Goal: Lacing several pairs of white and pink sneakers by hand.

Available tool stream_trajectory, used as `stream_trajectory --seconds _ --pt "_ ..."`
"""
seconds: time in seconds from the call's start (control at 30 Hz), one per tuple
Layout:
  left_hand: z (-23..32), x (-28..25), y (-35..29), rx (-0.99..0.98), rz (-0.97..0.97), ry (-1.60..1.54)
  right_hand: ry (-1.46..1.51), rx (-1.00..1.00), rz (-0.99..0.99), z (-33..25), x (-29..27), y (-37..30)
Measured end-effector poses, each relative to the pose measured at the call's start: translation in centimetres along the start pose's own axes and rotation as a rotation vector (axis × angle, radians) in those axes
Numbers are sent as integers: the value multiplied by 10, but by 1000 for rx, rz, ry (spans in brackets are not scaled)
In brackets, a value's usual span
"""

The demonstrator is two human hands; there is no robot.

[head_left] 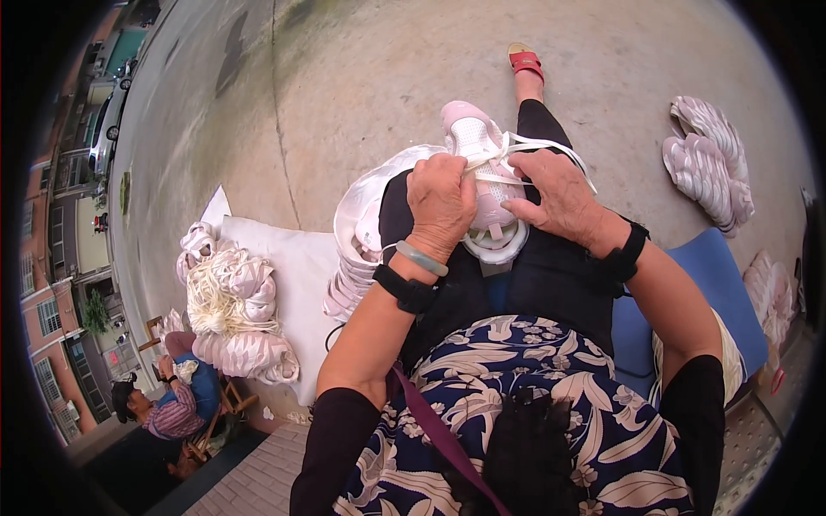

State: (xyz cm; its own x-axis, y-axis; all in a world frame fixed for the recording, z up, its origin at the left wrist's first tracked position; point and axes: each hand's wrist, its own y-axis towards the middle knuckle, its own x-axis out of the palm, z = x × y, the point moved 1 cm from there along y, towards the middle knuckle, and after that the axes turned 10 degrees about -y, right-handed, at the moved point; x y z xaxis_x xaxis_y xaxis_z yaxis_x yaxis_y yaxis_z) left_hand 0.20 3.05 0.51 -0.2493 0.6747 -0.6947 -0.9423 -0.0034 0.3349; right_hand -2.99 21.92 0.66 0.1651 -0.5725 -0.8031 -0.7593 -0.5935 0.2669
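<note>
A pale pink and white sneaker point(471, 127) rests across my lap, toe pointing away from me. White shoelace point(551, 144) crosses over its tongue, with a loop and a loose end on the right side. My left hand point(440, 198) is closed at the shoe's left edge, its fingertips pinching the lace. On the other side my right hand point(557, 196) grips lace with curled fingers, while its thumb stretches toward the tongue. Exactly how the lace runs inside the fingers is hidden.
Stacked pink and white sneakers point(348, 288) stand beside my left leg. Further left, shoes and a cream bundle of laces point(225, 291) lie on a white sheet point(297, 275). More shoes point(710, 163) sit on the floor at right, near a blue seat point(714, 288). A seated person point(176, 400) works at far left.
</note>
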Motion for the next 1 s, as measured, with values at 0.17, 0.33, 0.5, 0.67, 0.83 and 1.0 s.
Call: stream_trajectory --seconds 0.17,0.33,0.5,0.67,0.83,1.0 --pt "4 1 -11 153 -146 105 -89 11 -117 -6 8 8" --pt "11 -10 -8 153 -277 200 -141 12 -125 -9 10 5" --pt "-4 -14 -9 169 -204 110 -71 124 -38 -12 17 7" --pt "-4 -14 -11 -81 -166 127 -61 127 -70 1 5 7" --pt "-7 -13 -9 -165 -166 79 -57 58 -13 10 1 -1" --pt "1 -5 -7 -36 -81 -11 -63 196 -142 -8 4 10"
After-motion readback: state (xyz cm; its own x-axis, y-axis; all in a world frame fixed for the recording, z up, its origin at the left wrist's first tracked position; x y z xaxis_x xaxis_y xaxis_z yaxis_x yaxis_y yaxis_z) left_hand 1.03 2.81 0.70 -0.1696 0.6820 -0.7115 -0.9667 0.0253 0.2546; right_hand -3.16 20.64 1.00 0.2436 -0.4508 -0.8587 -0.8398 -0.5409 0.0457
